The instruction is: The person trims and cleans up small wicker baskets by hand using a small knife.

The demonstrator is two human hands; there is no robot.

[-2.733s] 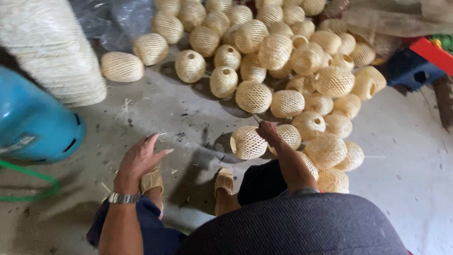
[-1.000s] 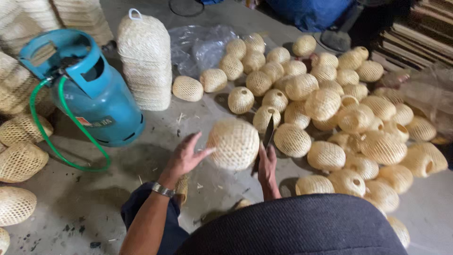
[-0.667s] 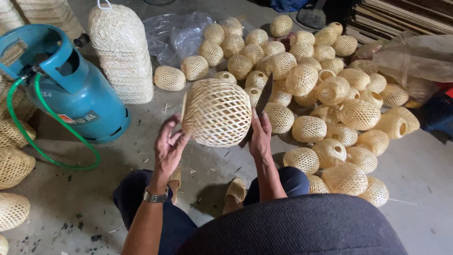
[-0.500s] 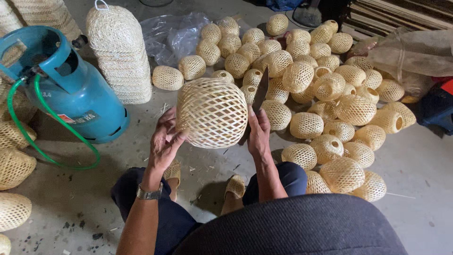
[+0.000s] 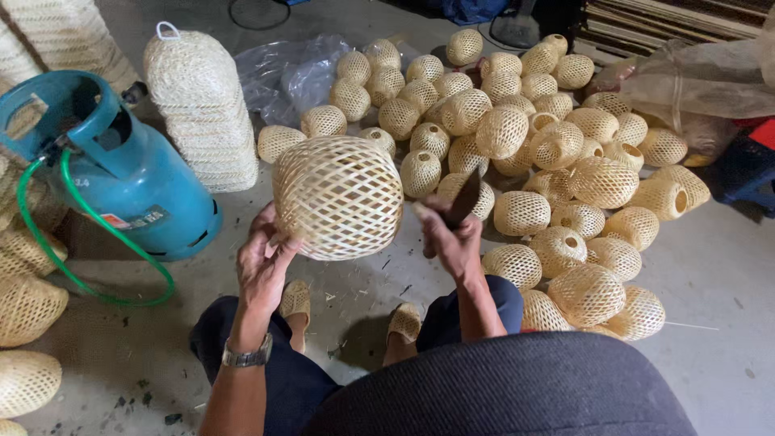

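Observation:
My left hand (image 5: 264,262) grips the lower left side of a round woven bamboo basket (image 5: 337,196) and holds it up in front of me. My right hand (image 5: 449,236) is closed around the handle of a dark-bladed knife (image 5: 463,199), blade pointing up, just right of the basket. A watch sits on my left wrist. My knees and sandalled feet are below, on the concrete floor.
A heap of several similar woven baskets (image 5: 557,153) covers the floor ahead and to the right. A blue gas cylinder (image 5: 121,169) with a green hose stands at left. Beside it is a tall stack of nested baskets (image 5: 202,109). More baskets (image 5: 28,307) lie at the far left.
I picked a basket from the heap with my left hand and raised it closer. It is now turned slightly, and my right hand with the knife has drawn a little away from it.

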